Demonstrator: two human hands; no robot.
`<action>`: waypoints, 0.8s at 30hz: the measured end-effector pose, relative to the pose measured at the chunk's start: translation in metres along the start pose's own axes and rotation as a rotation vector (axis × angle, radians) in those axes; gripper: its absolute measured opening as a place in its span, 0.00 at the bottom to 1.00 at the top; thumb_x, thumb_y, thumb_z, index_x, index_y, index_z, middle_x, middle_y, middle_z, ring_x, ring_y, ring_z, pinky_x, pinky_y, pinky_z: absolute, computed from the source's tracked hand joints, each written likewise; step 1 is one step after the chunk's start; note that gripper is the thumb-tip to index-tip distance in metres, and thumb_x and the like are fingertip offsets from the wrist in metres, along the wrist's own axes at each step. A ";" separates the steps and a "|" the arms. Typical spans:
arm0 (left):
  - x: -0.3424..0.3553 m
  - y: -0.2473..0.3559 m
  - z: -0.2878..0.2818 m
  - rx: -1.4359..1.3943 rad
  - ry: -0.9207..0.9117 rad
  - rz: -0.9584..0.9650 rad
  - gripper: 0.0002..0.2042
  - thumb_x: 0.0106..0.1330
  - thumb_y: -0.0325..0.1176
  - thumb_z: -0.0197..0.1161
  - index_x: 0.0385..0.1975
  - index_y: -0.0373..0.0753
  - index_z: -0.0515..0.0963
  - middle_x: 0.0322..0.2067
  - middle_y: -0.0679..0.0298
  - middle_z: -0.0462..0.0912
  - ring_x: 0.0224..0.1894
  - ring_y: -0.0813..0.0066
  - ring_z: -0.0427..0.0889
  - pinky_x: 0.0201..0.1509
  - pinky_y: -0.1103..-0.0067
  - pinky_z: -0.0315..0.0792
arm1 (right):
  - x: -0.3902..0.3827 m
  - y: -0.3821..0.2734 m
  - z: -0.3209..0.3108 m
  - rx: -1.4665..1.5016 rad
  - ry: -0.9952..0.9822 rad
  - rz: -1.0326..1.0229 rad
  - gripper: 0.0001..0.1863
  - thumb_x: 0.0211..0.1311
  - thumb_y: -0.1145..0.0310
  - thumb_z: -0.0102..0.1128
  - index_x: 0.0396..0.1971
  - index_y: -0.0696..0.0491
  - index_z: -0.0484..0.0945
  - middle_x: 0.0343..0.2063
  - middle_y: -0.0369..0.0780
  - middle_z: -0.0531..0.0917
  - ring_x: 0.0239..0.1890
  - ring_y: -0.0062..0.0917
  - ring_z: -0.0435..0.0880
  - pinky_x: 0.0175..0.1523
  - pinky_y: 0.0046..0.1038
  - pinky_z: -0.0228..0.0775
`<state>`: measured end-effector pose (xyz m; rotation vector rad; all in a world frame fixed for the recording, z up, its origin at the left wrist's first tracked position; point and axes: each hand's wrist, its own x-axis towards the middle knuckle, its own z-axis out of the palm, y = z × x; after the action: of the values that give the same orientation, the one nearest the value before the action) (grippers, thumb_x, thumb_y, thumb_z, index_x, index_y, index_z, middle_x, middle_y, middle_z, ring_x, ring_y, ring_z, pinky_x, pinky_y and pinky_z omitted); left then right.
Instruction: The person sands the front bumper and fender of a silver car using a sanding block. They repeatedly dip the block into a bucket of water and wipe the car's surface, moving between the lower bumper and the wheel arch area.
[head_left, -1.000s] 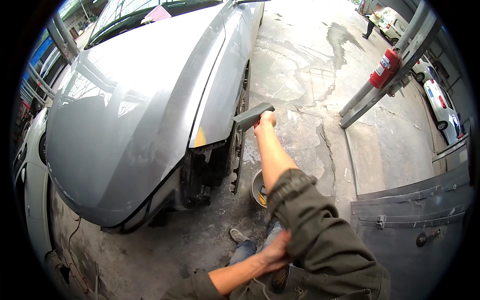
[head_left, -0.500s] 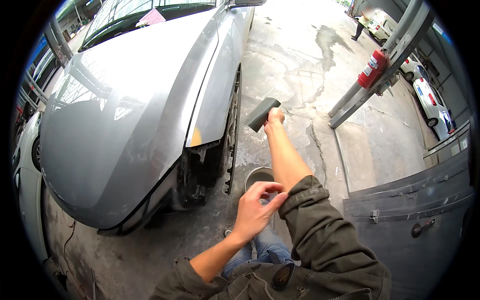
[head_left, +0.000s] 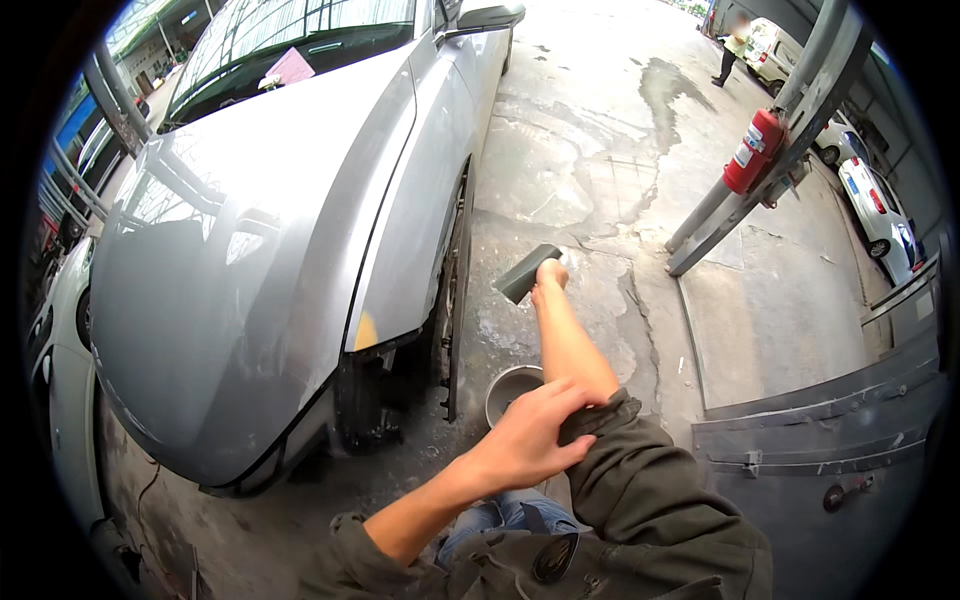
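My right hand (head_left: 548, 276) is stretched out over the floor, closed around a dark grey-green rectangular block (head_left: 522, 275), just right of the silver car's front fender (head_left: 385, 275). A small yellowish patch (head_left: 365, 330) shows near the fender's front edge, above an exposed dark opening. My left hand (head_left: 525, 435) reaches across to the rolled olive cuff (head_left: 625, 420) on my right arm, its fingers gripping the fabric near the elbow. A grey bucket (head_left: 505, 385) stands below, partly hidden by my arms.
A steel post (head_left: 690, 250) carries a red fire extinguisher (head_left: 752, 150). A grey metal panel (head_left: 800, 470) is at lower right. Another person (head_left: 732, 50) stands near a white van at the back. More white cars line both sides; a hose (head_left: 145, 480) lies at lower left.
My left hand has risen from low near my legs to my right sleeve. My right hand, with the block, has moved away from the fender edge and now sits farther right.
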<state>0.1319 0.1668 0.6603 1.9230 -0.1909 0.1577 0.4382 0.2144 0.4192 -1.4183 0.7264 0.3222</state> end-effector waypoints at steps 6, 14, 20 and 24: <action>-0.013 -0.005 0.023 0.248 0.230 0.001 0.24 0.54 0.18 0.67 0.54 0.41 0.81 0.37 0.59 0.78 0.41 0.59 0.81 0.44 0.69 0.77 | 0.014 -0.037 0.004 0.346 0.022 0.065 0.24 0.65 0.68 0.47 0.51 0.72 0.79 0.51 0.57 0.84 0.49 0.44 0.89 0.51 0.42 0.83; -0.006 -0.032 0.074 0.327 0.712 0.042 0.16 0.56 0.21 0.71 0.45 0.36 0.79 0.36 0.57 0.78 0.37 0.61 0.82 0.35 0.74 0.78 | 0.010 -0.067 0.005 0.550 0.062 0.142 0.26 0.67 0.70 0.44 0.56 0.75 0.73 0.59 0.61 0.78 0.55 0.50 0.85 0.60 0.43 0.80; -0.033 -0.036 0.086 0.169 0.727 0.162 0.25 0.53 0.28 0.81 0.45 0.35 0.73 0.46 0.53 0.81 0.49 0.56 0.81 0.55 0.67 0.78 | -0.019 -0.100 0.003 0.717 0.037 0.179 0.27 0.70 0.68 0.42 0.60 0.74 0.69 0.63 0.59 0.74 0.58 0.49 0.82 0.59 0.44 0.80; -0.055 -0.052 0.092 0.074 0.685 -0.026 0.22 0.56 0.30 0.80 0.44 0.36 0.72 0.41 0.56 0.82 0.45 0.65 0.82 0.52 0.73 0.76 | -0.029 -0.092 0.010 0.877 -0.021 0.268 0.20 0.68 0.68 0.44 0.54 0.61 0.75 0.54 0.49 0.79 0.47 0.39 0.84 0.50 0.40 0.80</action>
<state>0.0902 0.1022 0.5692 1.8341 0.3014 0.7962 0.4756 0.2154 0.5088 -0.4893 0.8930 0.1820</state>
